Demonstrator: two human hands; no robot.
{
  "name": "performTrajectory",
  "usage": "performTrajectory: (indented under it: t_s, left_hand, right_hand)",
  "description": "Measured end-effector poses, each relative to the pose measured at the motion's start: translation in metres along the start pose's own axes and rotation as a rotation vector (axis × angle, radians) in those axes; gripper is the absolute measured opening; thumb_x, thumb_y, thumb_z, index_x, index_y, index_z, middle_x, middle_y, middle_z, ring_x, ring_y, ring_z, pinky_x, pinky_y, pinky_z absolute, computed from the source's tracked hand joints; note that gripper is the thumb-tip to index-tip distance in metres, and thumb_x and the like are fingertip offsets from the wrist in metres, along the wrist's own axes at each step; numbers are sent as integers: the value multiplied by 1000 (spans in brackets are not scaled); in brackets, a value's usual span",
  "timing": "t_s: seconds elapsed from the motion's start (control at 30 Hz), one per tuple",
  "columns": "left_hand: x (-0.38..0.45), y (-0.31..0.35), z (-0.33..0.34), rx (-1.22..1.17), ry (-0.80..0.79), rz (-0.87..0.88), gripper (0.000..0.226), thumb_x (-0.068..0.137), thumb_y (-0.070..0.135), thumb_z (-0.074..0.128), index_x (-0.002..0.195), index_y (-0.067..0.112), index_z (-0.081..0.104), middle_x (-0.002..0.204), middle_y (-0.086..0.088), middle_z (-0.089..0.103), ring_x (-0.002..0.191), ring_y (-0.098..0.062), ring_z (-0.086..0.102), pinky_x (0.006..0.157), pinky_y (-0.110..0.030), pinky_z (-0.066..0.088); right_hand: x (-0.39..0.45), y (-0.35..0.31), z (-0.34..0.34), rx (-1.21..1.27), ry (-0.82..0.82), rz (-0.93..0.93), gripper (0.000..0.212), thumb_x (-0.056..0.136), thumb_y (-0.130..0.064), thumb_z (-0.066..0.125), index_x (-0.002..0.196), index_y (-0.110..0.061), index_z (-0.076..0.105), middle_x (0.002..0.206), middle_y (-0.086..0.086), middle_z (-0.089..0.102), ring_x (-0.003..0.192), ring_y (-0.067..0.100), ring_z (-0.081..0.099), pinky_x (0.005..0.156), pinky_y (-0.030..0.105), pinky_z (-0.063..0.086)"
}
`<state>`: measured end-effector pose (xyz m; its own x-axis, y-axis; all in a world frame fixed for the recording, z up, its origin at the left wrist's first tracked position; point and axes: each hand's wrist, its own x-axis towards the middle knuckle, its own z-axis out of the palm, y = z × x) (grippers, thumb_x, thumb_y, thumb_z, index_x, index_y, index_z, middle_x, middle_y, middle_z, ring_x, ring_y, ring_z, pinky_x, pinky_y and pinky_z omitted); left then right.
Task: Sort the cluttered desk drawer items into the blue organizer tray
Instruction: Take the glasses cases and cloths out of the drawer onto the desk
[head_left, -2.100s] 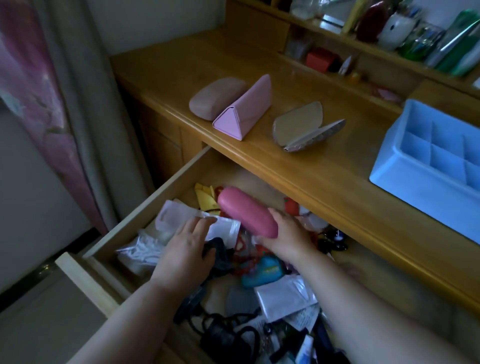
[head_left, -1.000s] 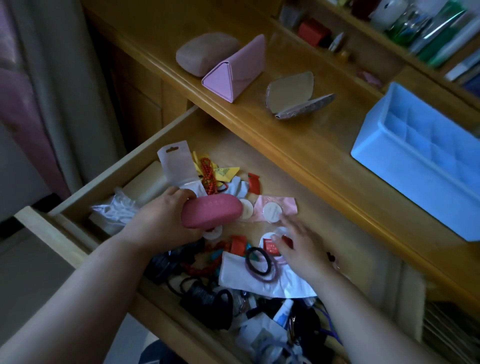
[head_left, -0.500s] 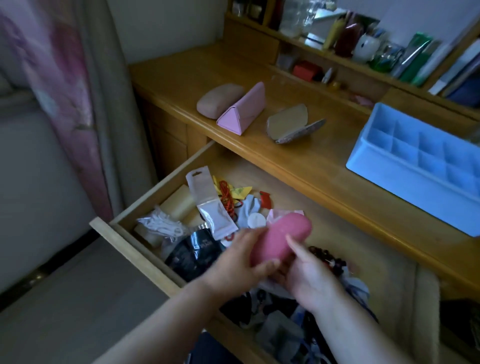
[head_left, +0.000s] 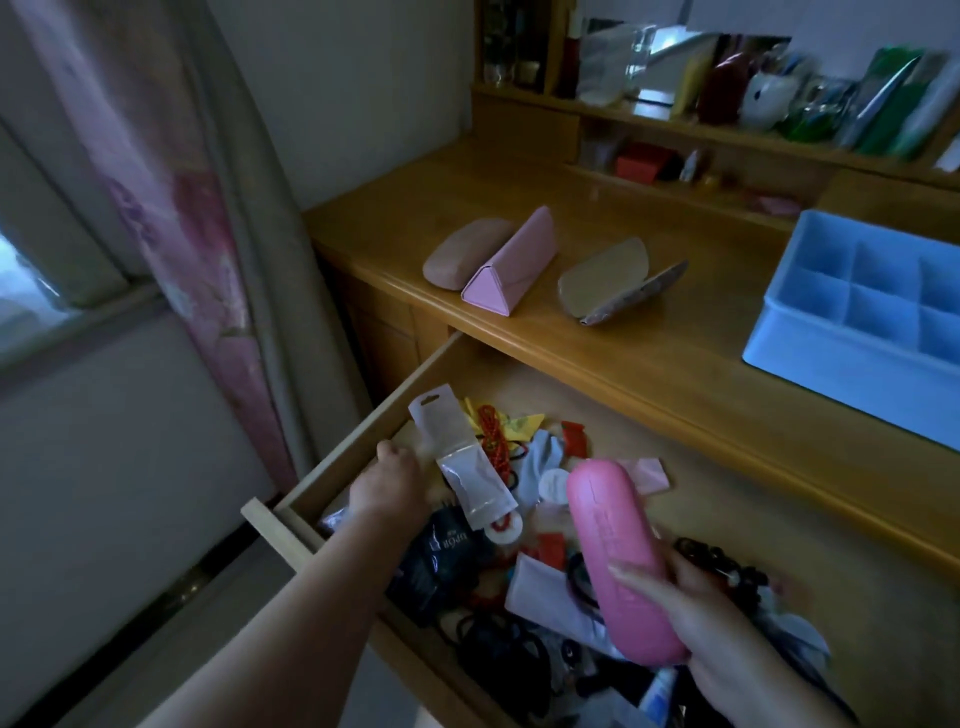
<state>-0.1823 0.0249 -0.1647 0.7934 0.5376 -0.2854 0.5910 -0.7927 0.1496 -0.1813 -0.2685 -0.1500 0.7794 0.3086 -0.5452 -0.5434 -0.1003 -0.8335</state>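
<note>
A: Desk (head_left: 675, 384), open drawer (head_left: 727, 525) under its front edge, blue organizer tray (head_left: 810, 332) at the desk's right edge, compartments look bare.
B: Hands?
A: Right hand (head_left: 727, 639), fingers wrapped round the pink case (head_left: 618, 556), held above the drawer clutter. Left hand (head_left: 387, 486) at the drawer's left wall, fingers curled; can't tell if holding anything.
B: Step?
A: Pulling items out, I'd say. Next: carry the case up-right to the tray or desk.

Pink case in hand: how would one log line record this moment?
right hand: holds pink case | left hand: in drawer clutter | blue tray: on desk
</note>
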Motion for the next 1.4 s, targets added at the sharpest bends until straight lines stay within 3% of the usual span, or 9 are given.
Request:
performTrajectory:
  t_s: [0.4,0.6,0.73,0.87,1.03,1.13,1.23,1.3,1.4]
  left_hand:
    - [16,0,15,104,-60,-234,50,85,38,56,130,19,45,129,-10,44,119,-29,44,100,-40,35]
    - [-5,5,2,-229,220,130,81,69,51,72,135,26,33,127,3,55,126,-19,46,116,-50,17]
    - [-37,23,-26,-559,456,445,73,68,41,78,130,25,42,123,10,53,121,-19,48,104,-50,37]
    - [-71,60,-68,-1239,380,450,63,65,56,74,119,55,41,110,19,59,99,-2,60,70,-20,54]
    - [-73,105,-91,-1288,-100,37,51,84,60,51,124,28,45,110,-11,62,96,-30,64,79,-49,56]
    - [-78,113,-91,-1333,-330,107,48,85,32,62,127,12,49,108,-17,66,94,-34,66,80,-45,54]
    - [-80,100,-95,-1549,-499,316,65,75,13,69,132,34,46,113,-11,67,99,-36,66,77,-44,55]
    - [-78,95,-102,-1552,-398,355,78,68,13,72,126,55,42,107,-6,69,92,-30,69,63,-37,56]
    - [-58,95,-112,-1583,-83,365,78,69,9,75,134,39,44,101,-9,71,82,-26,70,57,-33,56]
  right_hand:
    - [-1,-4,-8,-83,-71,-34,68,41,-43,86,104,-31,66,94,-3,75,87,15,71,78,34,53]
    - [-7,-15,-12,-62,-86,-128,58,53,-26,87,107,-27,66,98,-1,74,93,14,69,84,34,49]
    - [-12,-27,-8,54,-113,-179,59,58,-17,86,111,-26,63,102,1,74,95,16,69,82,37,50]
    - [-11,-52,2,230,-194,-225,52,68,-19,73,118,-24,60,110,7,71,101,23,68,85,44,52]
    - [-3,-88,26,594,-334,-47,46,62,-35,81,103,-15,73,108,18,69,95,31,69,86,46,54]
    - [6,-107,35,599,-337,8,45,65,-46,76,100,-17,74,111,18,69,98,35,68,83,46,54]
    - [20,-131,38,583,-306,7,61,65,-51,73,109,-10,68,109,18,69,97,35,68,80,45,55]
    - [30,-150,46,540,-302,-34,64,66,-58,66,111,-12,63,105,16,71,94,32,69,79,42,55]
    - [47,-178,65,473,-337,-53,61,73,-63,58,107,-13,63,100,13,73,89,28,71,70,38,58]
